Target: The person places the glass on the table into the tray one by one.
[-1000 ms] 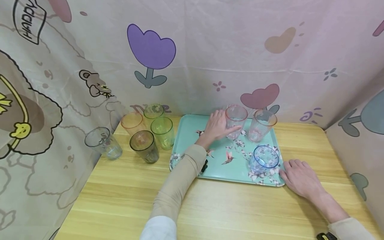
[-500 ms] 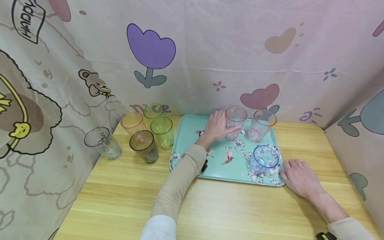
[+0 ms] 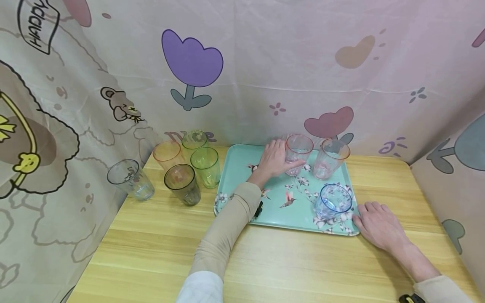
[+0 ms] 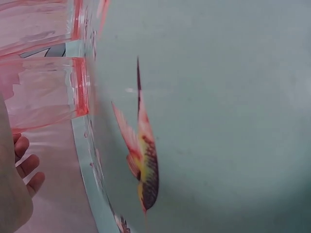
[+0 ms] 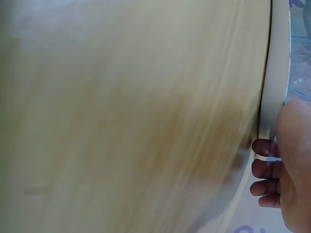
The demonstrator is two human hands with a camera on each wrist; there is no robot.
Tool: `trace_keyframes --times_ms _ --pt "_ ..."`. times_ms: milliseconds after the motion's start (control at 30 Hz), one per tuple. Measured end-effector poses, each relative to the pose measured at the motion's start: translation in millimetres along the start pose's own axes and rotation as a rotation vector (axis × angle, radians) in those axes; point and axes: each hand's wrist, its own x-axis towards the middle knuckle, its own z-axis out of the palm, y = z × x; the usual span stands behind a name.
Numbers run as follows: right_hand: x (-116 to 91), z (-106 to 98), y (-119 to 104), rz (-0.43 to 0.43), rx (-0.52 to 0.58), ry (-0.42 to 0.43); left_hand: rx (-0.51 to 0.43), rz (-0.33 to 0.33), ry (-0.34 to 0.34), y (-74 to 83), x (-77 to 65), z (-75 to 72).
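My left hand (image 3: 273, 160) is beside a pink glass (image 3: 299, 148) on the mint tray (image 3: 273, 214). Its thumb lies across the front of the glass, and the other fingers extend along its left side. In the left wrist view, several fingertips (image 4: 29, 166) hang loosely beside that glass (image 4: 48, 92), not wrapped round it. A second pink glass (image 3: 330, 160) stands to its right. Near the tray's front right corner is a blue glass (image 3: 333, 204). My right hand (image 3: 382, 225) rests on the table at the tray's right edge, its thumb against the rim and its fingers (image 5: 266, 169) relaxed.
Left of the tray stand an orange glass (image 3: 168, 155), two green glasses, one nearer (image 3: 206, 168) and one behind (image 3: 194, 141), a dark brown glass (image 3: 183, 187) and a clear glass (image 3: 132, 181) near the wooden table's (image 3: 151, 261) left edge. A printed cloth (image 3: 257, 50) hangs behind.
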Motion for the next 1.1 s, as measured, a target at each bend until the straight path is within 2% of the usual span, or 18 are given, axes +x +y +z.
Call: trace_keyframes --times_ms 367,800,1100 --pt "-0.8 0.1 0.7 0.008 -0.002 -0.002 0.002 -0.016 -0.02 -0.2 -3.1 -3.7" --pt "0.4 0.0 -0.6 0.008 0.002 -0.004 0.062 0.001 -0.034 -8.0 -12.7 -18.5" --pt "0.8 -1.1 -0.5 0.008 0.008 -0.019 0.156 0.046 0.035 -12.6 -22.2 -31.0"
